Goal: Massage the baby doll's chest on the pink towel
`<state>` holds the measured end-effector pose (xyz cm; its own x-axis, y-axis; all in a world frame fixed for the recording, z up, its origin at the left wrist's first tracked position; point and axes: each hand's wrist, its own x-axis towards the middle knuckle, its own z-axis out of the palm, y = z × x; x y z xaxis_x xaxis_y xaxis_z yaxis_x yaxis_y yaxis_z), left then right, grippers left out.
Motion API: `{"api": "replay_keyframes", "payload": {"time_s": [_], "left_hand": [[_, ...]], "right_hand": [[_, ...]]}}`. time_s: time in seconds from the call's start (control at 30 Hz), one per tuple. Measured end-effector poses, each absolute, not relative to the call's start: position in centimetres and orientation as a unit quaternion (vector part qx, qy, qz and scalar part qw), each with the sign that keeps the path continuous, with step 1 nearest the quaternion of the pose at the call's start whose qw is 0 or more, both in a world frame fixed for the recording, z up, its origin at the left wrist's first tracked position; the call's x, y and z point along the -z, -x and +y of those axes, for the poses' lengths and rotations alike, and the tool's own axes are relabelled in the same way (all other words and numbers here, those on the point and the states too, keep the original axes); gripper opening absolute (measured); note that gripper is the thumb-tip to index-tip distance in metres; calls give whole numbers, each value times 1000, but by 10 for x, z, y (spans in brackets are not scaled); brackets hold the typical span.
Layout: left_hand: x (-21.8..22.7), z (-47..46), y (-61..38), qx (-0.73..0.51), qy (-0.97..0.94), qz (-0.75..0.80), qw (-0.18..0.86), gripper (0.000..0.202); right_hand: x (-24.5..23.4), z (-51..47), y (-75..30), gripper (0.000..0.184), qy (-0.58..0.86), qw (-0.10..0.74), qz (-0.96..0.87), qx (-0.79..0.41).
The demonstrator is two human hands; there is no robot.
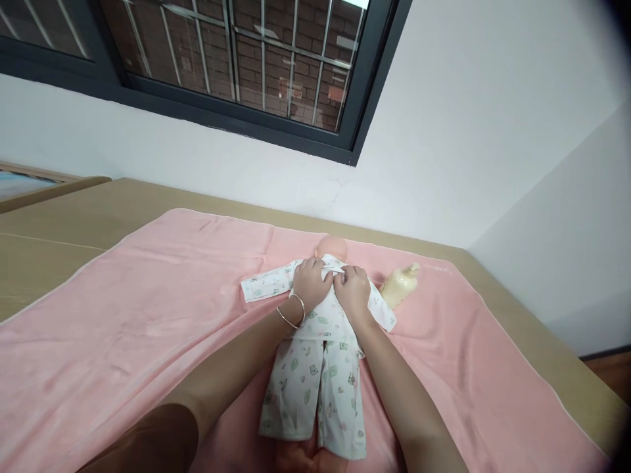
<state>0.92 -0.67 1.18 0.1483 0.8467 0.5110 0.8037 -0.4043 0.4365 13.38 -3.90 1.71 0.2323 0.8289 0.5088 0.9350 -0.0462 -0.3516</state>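
Your left hand (311,284): one slim, shiny, pale bangle (286,320) at the wrist, just behind the grip. Your left arm (236,371): one brown sleeve (152,437), curved hem, well behind the grip. Your right forearm (394,378): uncovered.

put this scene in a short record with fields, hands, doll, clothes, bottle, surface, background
left hand: left hand pinching cloth near the collar; bangle on the wrist
right hand: right hand pinching cloth beside it
doll: baby doll lying with its head toward the wall
clothes: white printed top and matching trousers
bottle: pale yellow bottle right of the doll
surface: pink blanket over a wood-coloured top
background: dark-framed window
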Motion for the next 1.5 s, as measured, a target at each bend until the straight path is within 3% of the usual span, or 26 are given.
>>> {"api": "replay_keyframes", "payload": {"time_s": [0.43,0.73,0.93,1.5], "left_hand": [[-3,7,-8,-377,-778,498,69,35],[-6,-2,-9,-388,-767,511,16,23],[-8,-5,-10,-383,-752,536,2,19],[-4,4,-9,-412,-753,507,72,25]], "right_hand": [[-19,-26,-145,50,652,242,-718,46],[-13,-33,-138,35,658,317,-674,106],[-20,-38,-132,24,706,263,-645,127],[-21,-28,-143,37,681,239,-688,76]]}}
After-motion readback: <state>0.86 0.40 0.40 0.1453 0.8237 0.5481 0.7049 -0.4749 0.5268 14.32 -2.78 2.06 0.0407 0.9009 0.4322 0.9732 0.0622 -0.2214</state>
